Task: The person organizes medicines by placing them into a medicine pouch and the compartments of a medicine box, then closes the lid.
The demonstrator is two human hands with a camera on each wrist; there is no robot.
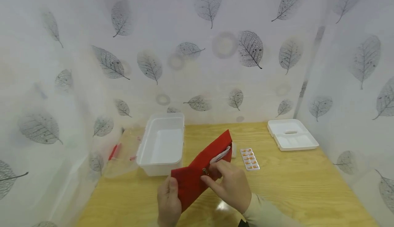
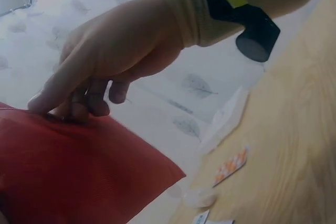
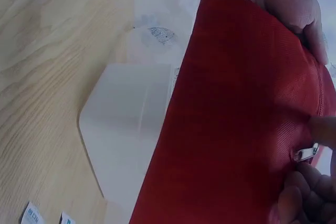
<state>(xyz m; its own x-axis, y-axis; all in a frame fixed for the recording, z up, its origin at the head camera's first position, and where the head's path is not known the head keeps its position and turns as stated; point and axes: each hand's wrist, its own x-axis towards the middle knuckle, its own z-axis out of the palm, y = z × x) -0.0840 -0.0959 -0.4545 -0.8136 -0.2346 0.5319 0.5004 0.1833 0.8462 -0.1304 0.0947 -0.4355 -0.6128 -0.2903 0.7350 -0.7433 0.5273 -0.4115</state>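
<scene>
A red zippered pouch [image 1: 192,186] is held tilted above the table, its upper right end gaping. My left hand [image 1: 169,199] grips the lower left end, thumb on the near face. At the zip, my right hand [image 1: 232,184] pinches the pouch's edge with thumb and fingers, right beside the metal zip pull [image 3: 305,153]. Something white [image 1: 220,154] shows inside the opening, mostly hidden by the red fabric. The left wrist view shows the right hand's fingertips on the top edge of the pouch.
A white open box [image 1: 160,162] stands behind on the left, beside a clear lid [image 1: 126,158] with a red handle. To the right lie an orange pill blister pack [image 1: 250,159] and a white compartment tray [image 1: 295,141]. Small printed packets [image 3: 32,214] lie on the table.
</scene>
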